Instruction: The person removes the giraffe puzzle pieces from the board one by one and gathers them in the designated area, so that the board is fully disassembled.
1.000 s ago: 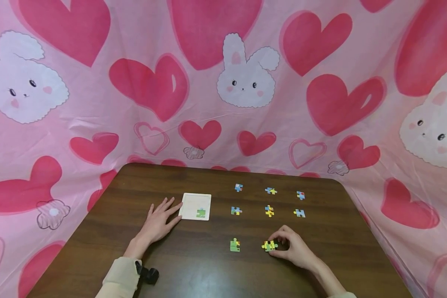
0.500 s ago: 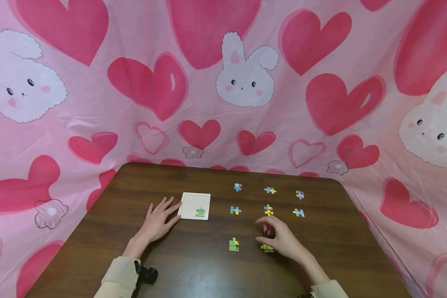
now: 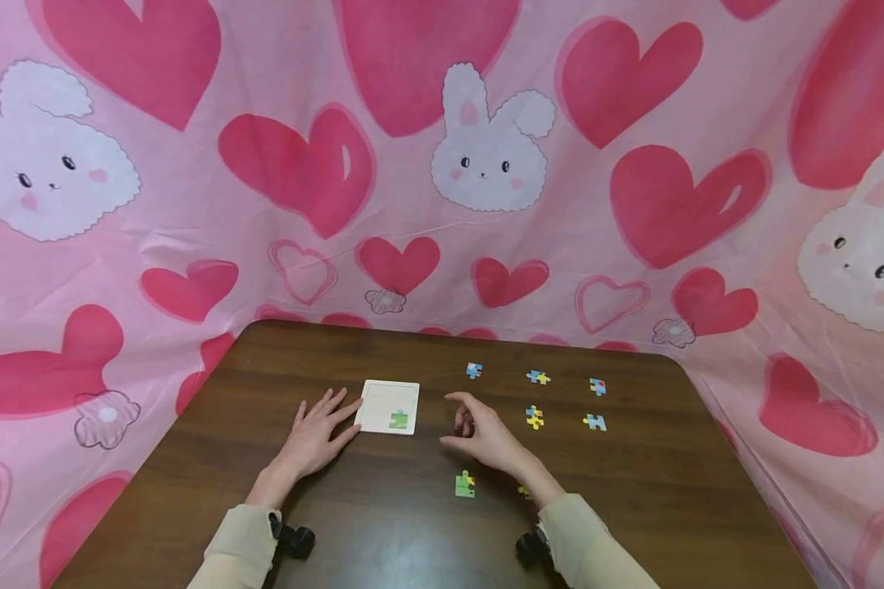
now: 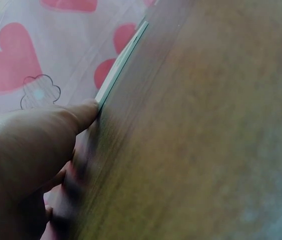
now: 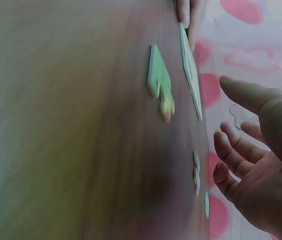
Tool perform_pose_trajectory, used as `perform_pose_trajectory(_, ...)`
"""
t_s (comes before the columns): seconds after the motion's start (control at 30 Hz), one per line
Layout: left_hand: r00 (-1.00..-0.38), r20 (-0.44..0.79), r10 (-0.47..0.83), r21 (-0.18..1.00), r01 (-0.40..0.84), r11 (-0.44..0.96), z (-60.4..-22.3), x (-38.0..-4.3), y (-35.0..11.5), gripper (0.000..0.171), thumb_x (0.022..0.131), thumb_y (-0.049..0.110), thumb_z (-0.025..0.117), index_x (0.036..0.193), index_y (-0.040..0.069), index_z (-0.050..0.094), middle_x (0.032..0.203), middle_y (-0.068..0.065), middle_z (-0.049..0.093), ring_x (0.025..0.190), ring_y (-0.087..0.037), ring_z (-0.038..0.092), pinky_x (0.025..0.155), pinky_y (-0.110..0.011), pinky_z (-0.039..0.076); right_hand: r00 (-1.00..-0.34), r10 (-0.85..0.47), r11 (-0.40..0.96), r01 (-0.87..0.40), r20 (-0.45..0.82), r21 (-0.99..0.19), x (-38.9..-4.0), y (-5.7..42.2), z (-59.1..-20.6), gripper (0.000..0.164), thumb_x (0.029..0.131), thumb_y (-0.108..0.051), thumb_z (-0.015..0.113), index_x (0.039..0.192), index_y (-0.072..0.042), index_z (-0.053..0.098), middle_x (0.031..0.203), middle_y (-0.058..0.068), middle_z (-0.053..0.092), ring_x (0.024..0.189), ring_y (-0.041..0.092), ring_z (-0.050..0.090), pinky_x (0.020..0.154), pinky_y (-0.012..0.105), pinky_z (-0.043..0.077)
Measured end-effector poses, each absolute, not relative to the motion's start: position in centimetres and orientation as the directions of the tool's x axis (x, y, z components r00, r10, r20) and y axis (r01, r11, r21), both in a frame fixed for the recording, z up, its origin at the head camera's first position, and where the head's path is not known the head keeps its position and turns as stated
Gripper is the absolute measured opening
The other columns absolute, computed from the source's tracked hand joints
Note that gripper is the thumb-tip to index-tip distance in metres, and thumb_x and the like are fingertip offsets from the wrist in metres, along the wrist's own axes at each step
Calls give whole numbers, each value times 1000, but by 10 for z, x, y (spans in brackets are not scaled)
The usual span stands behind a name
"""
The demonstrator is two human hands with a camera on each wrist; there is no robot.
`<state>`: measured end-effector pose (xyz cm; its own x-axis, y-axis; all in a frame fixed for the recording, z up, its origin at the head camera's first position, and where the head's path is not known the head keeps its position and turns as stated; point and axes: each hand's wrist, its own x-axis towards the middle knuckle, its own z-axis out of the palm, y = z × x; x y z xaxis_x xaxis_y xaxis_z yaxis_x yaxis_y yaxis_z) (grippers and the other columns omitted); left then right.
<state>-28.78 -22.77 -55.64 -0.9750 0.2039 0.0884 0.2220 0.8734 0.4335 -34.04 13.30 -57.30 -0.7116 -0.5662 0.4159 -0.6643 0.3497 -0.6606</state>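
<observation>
A white square puzzle tray (image 3: 378,401) lies left of the table's middle, with one green puzzle piece (image 3: 399,420) in its lower right corner. My left hand (image 3: 311,440) rests flat at the tray's left side, thumb and index fingertip touching its edge; the left wrist view shows the thumb against the tray edge (image 4: 123,62). Over the table, right of the tray, hovers my right hand (image 3: 488,435), fingers loosely bent and apart. The right wrist view shows nothing between its fingers (image 5: 233,150). Below it lies a loose green puzzle piece (image 3: 465,484). A yellow-green piece (image 3: 524,492) is mostly hidden behind my right wrist.
Several loose pieces lie apart on the right: a blue one (image 3: 475,370), a blue-yellow one (image 3: 538,377), a red-dotted one (image 3: 597,387), a yellow one (image 3: 534,417) and a pale blue one (image 3: 595,422). A pink printed cloth (image 3: 442,245) hangs behind the brown table (image 3: 383,523).
My right hand has let go of the yellow-green piece and moved left and away from me, covering the spot of a blue piece seen earlier. My left hand stays at the tray.
</observation>
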Motion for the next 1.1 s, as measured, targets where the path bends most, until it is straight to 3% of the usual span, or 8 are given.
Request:
perform_pose_trajectory(0.13, -975, 98, 199, 437, 222, 871, -556, -287, -228, 59, 109, 41, 67, 163, 19, 55, 175, -22, 41, 168, -49, 28, 129, -83, 10, -712, -578, 375, -666, 399, -645, -356, 111, -577, 66, 98, -36, 86, 148, -6, 55, 94, -2, 61, 75, 7, 55, 67, 20, 46)
perform_pose_trajectory(0.33, -976, 94, 195, 437, 216, 873, -555, -285, -227, 60, 109, 41, 67, 163, 19, 55, 175, -22, 41, 167, -49, 28, 129, -83, 11, -779, -574, 432, -550, 253, -715, -341, 80, -538, 68, 91, -21, 92, 143, 6, 59, 92, 8, 64, 74, 6, 53, 68, 21, 48)
perform_pose_trajectory(0.43, -977, 90, 194, 438, 214, 873, -555, -285, -226, 59, 109, 41, 67, 163, 19, 55, 175, -22, 41, 168, -49, 28, 129, -83, 11, -795, -571, 482, -526, 204, -701, -338, 69, -530, 65, 89, -18, 93, 140, 6, 62, 92, 10, 64, 75, 7, 52, 70, 21, 47)
perform_pose_trajectory(0.63, -977, 94, 192, 447, 213, 869, -556, -286, -223, 58, 110, 40, 66, 163, 19, 56, 175, -23, 41, 167, -49, 28, 130, -83, 9, -766, -598, 498, -585, 235, -641, -344, 59, -542, 54, 92, -23, 91, 133, 4, 67, 89, 5, 60, 78, 7, 50, 71, 24, 47)
perform_pose_trajectory(0.87, -975, 119, 187, 463, 221, 859, -559, -286, -221, 58, 108, 41, 68, 161, 18, 59, 174, -24, 43, 166, -50, 30, 129, -83, 9, -799, -571, 556, -545, 189, -627, -372, 53, -588, 38, 91, -33, 92, 117, -11, 74, 80, -6, 56, 71, 4, 48, 66, 22, 44)
perform_pose_trajectory(0.97, -977, 121, 176, 471, 212, 856, -560, -285, -221, 59, 107, 41, 70, 160, 17, 59, 174, -24, 42, 167, -50, 29, 129, -83, 9, -813, -557, 568, -522, 169, -636, -377, 52, -596, 38, 88, -34, 95, 113, -15, 74, 78, -8, 55, 70, 3, 47, 66, 21, 43)
perform_pose_trajectory(1.1, -979, 125, 160, 467, 200, 861, -560, -283, -222, 61, 106, 42, 71, 160, 18, 59, 175, -23, 42, 167, -49, 28, 129, -83, 8, -812, -558, 581, -529, 170, -618, -374, 47, -595, 43, 87, -37, 95, 118, -15, 76, 83, -9, 55, 72, 1, 47, 68, 19, 41)
